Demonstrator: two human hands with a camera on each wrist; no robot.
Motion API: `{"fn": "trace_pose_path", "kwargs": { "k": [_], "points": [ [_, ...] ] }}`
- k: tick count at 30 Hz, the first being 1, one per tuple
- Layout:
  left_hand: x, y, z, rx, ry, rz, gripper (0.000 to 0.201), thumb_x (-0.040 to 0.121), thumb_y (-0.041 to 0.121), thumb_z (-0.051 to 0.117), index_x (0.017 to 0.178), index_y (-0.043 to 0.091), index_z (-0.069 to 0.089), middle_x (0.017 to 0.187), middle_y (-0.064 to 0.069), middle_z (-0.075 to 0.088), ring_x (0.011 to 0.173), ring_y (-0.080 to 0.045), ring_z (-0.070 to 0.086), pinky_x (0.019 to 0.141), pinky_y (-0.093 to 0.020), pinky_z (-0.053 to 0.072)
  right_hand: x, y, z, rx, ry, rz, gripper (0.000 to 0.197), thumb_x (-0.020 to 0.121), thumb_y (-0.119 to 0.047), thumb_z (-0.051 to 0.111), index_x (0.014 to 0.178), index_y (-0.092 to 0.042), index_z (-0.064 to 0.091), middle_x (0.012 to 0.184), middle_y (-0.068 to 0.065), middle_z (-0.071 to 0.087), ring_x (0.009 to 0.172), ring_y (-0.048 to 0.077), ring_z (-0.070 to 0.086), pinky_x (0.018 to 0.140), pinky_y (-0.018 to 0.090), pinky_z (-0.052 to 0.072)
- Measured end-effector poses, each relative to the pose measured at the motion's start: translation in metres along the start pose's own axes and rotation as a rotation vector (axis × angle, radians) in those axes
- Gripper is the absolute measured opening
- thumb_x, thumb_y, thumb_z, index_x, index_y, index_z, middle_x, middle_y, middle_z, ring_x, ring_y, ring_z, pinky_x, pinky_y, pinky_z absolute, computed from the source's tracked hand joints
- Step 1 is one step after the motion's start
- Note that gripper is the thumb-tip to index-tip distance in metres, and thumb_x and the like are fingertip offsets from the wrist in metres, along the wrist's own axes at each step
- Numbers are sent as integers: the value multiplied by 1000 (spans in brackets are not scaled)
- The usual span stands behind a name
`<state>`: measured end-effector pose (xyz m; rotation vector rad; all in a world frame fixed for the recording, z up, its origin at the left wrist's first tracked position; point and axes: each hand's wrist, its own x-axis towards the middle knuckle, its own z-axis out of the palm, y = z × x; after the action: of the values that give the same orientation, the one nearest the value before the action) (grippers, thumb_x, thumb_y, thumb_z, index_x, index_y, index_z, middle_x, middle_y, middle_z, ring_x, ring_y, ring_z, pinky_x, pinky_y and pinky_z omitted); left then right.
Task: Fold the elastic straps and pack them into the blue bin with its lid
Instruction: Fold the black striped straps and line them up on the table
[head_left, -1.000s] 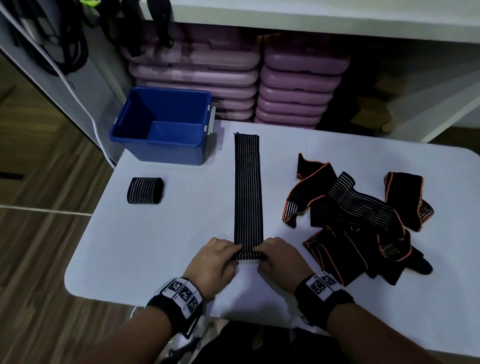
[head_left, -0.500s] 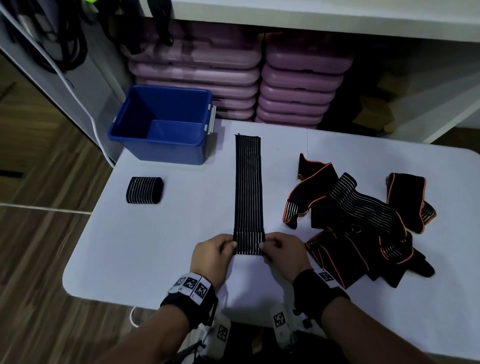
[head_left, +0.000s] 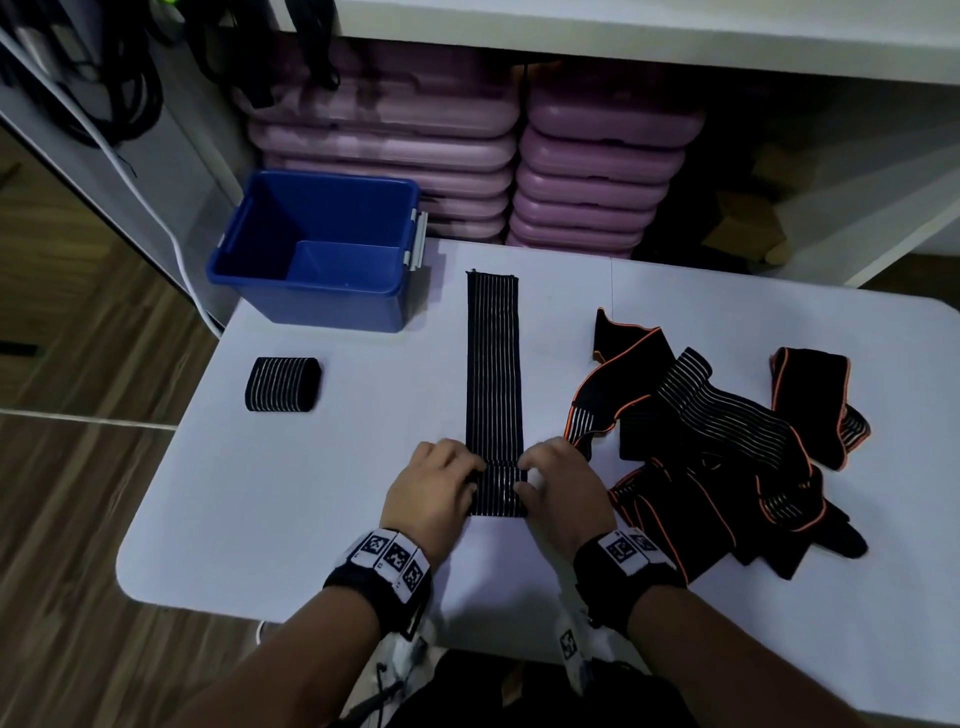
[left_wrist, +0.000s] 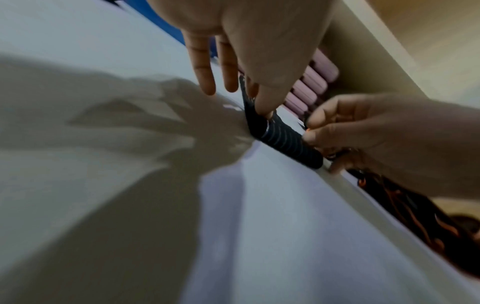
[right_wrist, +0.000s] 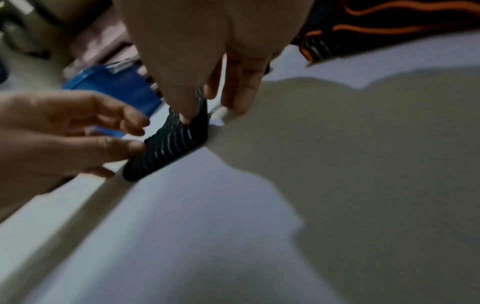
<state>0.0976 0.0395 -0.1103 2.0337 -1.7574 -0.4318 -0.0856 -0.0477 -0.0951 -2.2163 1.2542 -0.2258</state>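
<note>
A long black strap with white stripes (head_left: 493, 364) lies flat down the middle of the white table (head_left: 311, 493). Its near end is folded over into a short flap (head_left: 497, 491). My left hand (head_left: 441, 480) pinches the flap's left edge and my right hand (head_left: 558, 480) pinches its right edge. The wrist views show the same folded end (left_wrist: 285, 142) (right_wrist: 168, 148) held between thumb and fingers on each side. A folded strap (head_left: 283, 384) lies at the left. The blue bin (head_left: 317, 249) stands open at the back left; no lid is in view.
A tangled pile of black straps with orange edging (head_left: 722, 447) covers the right side of the table. Stacked purple cases (head_left: 519, 166) sit on the shelf behind the table. Dark cables (head_left: 104, 67) hang at the upper left. The wooden floor is to the left.
The strap's near end has been folded over away from me. Both hands have moved forward with the fold, which is now longer than half a second ago.
</note>
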Motion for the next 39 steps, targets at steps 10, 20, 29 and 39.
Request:
{"fn": "trace_pose_path", "kwargs": {
  "k": [10, 20, 29, 39],
  "points": [
    [-2, -12, -8, 5, -154, 156, 51, 77, 42, 67, 124, 22, 64, 124, 6, 64, 111, -19, 57, 95, -35, 52, -3, 13, -7, -282, -317, -286, 66, 79, -52, 60, 138, -22, 53, 137, -5, 51, 124, 18, 45, 107, 32, 42],
    [-25, -12, -8, -214, -144, 2, 43, 83, 40, 52, 119, 22, 67, 110, 8, 66, 106, -12, 55, 91, -25, 46, -6, -3, -15, 55, -233, -43, 14, 80, -15, 67, 84, -3, 71, 84, 13, 66, 81, 27, 61, 75, 40, 49],
    [-12, -3, -2, -137, -42, -320, 30, 91, 38, 61, 68, 19, 63, 67, 5, 64, 62, -10, 57, 59, -26, 40, -3, -3, -8, 415, -112, 285, 13, 89, -19, 75, 91, -21, 62, 80, -1, 65, 76, 10, 62, 75, 26, 53],
    [1, 4, -5, -290, -1, -393, 24, 87, 22, 67, 108, 30, 59, 77, 16, 66, 70, -1, 61, 63, -17, 41, 4, -13, -5, 170, -57, 113, 21, 90, -13, 59, 110, -18, 62, 98, 0, 66, 81, 15, 61, 72, 27, 42]
  ]
}}
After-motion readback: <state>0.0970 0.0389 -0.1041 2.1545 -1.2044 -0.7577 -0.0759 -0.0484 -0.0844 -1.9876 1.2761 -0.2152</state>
